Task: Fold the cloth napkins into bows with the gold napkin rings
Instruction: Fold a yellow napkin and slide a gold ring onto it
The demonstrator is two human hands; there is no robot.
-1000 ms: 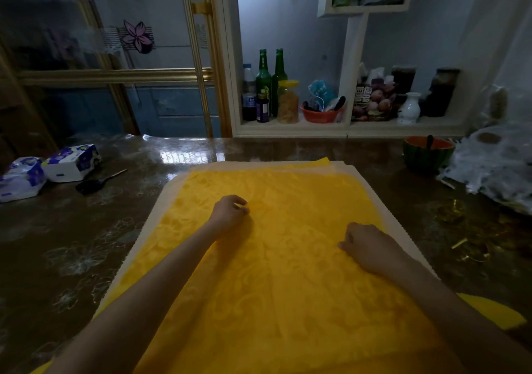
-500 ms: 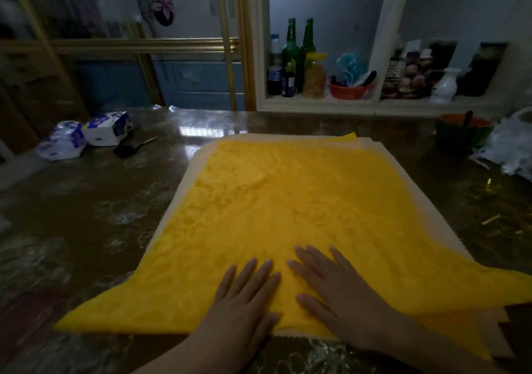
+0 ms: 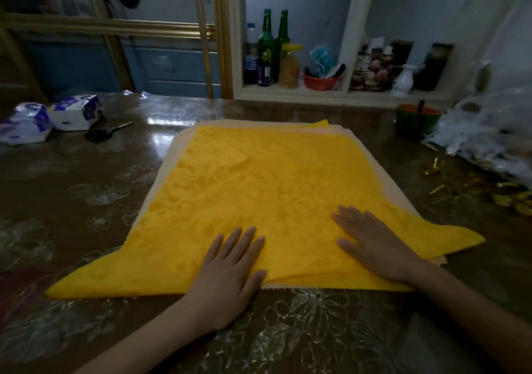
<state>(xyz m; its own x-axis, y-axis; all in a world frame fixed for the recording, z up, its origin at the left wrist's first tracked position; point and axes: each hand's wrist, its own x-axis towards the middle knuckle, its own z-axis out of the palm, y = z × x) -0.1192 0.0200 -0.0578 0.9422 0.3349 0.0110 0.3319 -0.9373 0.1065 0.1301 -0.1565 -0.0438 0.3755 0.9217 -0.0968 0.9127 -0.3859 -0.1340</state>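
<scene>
A yellow patterned cloth napkin (image 3: 267, 189) lies spread flat on a stack of cream napkins (image 3: 172, 155) in the middle of the table. My left hand (image 3: 230, 270) presses flat on the napkin's near edge with straight fingers. My right hand (image 3: 374, 241) lies flat on the napkin further right, fingers spread. Several gold napkin rings (image 3: 472, 186) are scattered on the table to the right, apart from both hands.
Two tissue packs (image 3: 49, 117) and a small dark tool (image 3: 100, 133) sit at the far left. A green-and-orange bowl (image 3: 417, 119) and crinkled plastic wrap (image 3: 489, 134) stand at the far right. A shelf with bottles (image 3: 270, 48) runs behind the table.
My hands came back from the napkin's middle to its near edge and flattened. Since half a second ago they have spread apart sideways, the right hand sliding right.
</scene>
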